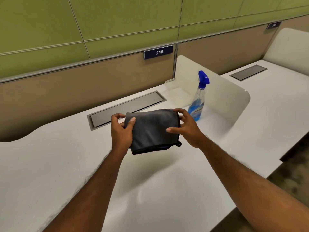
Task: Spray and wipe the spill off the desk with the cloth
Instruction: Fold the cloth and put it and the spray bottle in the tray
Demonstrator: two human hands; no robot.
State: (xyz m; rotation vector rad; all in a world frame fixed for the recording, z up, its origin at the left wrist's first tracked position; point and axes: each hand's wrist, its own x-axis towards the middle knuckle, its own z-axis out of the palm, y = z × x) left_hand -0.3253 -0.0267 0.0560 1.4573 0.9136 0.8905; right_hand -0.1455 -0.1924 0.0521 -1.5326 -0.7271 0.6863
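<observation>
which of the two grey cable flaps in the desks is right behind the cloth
The long cable flap in desk 248, just beyond the cloth. The other flap lies past the white divider, on the next desk.

White desk (pixel 66 164): spray bottle (pixel 198 101) upright beside divider (pixel 222 97).

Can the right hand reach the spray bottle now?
Probably yes: the bottle stands just beyond the right hand with nothing between, but that hand must first let go of the cloth.
</observation>
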